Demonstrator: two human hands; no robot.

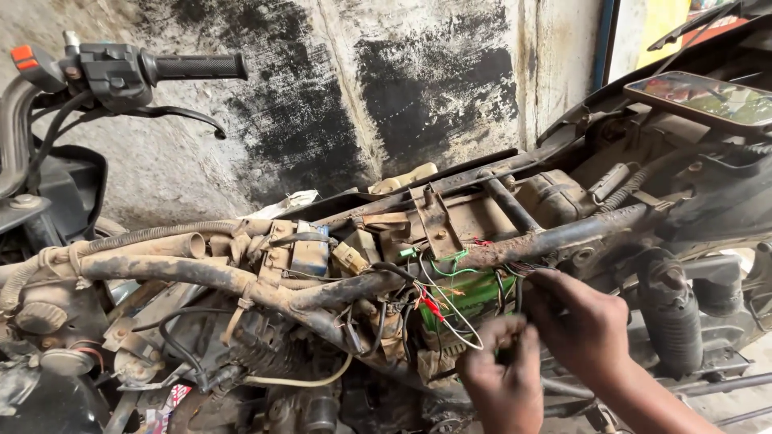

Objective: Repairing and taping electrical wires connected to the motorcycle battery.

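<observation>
I see a dirty, stripped motorbike with a rusty brown metal frame tube (515, 245) running across the middle. Under that tube hangs a messy bunch of thin red, green and white wires (441, 304), just in front of a green box-shaped battery (474, 293).

My left hand (503, 378) is low, with its fingers curled in a narrow pinch on a small dark piece right by the wires. I cannot tell just what that piece is. My right hand (583, 321) is just beside it, touching it, with fingers bent around the dark wires under the tube. How tight its grip is, I cannot tell.

I think the wires are light, soft and bendy. They look thin, so they could snap or pull loose. The coated part seems the best place to hold, not the bare ends.

The black rubber handlebar grip (197, 67) is far off, up on the left.
</observation>
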